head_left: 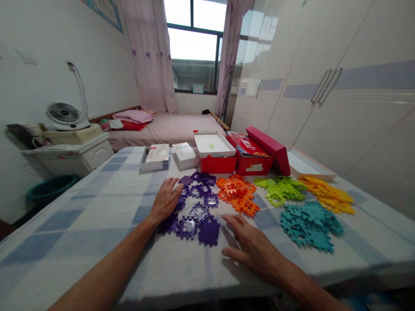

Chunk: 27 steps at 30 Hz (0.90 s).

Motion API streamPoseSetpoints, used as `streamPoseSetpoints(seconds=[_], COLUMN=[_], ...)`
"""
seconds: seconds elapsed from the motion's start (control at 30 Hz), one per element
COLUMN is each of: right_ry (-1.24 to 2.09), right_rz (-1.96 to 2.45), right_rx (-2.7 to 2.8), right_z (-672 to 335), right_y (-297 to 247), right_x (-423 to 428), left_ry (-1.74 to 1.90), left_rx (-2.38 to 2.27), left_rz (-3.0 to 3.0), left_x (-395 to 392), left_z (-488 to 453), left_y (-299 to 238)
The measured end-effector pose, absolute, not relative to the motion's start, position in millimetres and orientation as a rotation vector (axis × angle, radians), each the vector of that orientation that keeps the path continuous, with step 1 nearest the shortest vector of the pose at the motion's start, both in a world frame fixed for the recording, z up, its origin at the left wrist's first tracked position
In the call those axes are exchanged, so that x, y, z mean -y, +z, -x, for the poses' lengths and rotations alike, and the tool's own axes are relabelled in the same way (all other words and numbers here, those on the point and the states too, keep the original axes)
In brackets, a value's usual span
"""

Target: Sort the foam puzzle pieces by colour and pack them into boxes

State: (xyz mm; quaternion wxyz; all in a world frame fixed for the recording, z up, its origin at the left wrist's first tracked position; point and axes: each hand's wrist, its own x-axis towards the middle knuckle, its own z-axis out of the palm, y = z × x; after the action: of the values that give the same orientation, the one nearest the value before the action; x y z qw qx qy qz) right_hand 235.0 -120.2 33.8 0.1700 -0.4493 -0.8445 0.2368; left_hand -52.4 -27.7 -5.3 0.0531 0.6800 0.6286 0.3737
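Purple interlocking plastic tiles with toothed edges lie spread in the middle of the table, some solid and some with window-like cutouts. My left hand rests at the left edge of these tiles, fingers stretched forward over some of them. Just right of the purple tiles, my right hand hovers low over the cloth, its fingers apart and nothing in them. Orange tiles are heaped beyond it. Farther right lie piles of lime green tiles, teal tiles and yellow tiles.
Along the table's far side stand small white boxes, a red box with a white inside, another red box and a leaning red lid. A shallow white tray lies behind the yellow tiles. A checked tablecloth covers the table.
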Motion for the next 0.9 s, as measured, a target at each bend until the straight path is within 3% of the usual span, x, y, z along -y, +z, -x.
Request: streamPoseSetpoints(seconds=[0.23, 0.43, 0.6, 0.9], right_ry=[0.535, -0.035, 0.051, 0.295], right_rz=[0.985, 1.561, 1.790, 1.506], right_rx=[2.503, 2.463, 2.493, 2.516], right_z=[-171.5, -147.9, -128.2, -108.9], right_y=[44.2, 64.6, 56.4, 45.8], right_x=[86.0, 3.4, -37.8, -41.6], left_ry=[1.171, 1.189, 1.244, 1.284], left_rx=[-1.765, -1.799, -1.809, -1.794], left_rz=[-1.985, -1.864, -1.774, -1.724], left_x=[38.5, 34.5, 35.0, 34.9], left_z=[51.3, 53.2, 56.7, 57.8], left_y=[-3.1, -2.0, 0.6, 3.9])
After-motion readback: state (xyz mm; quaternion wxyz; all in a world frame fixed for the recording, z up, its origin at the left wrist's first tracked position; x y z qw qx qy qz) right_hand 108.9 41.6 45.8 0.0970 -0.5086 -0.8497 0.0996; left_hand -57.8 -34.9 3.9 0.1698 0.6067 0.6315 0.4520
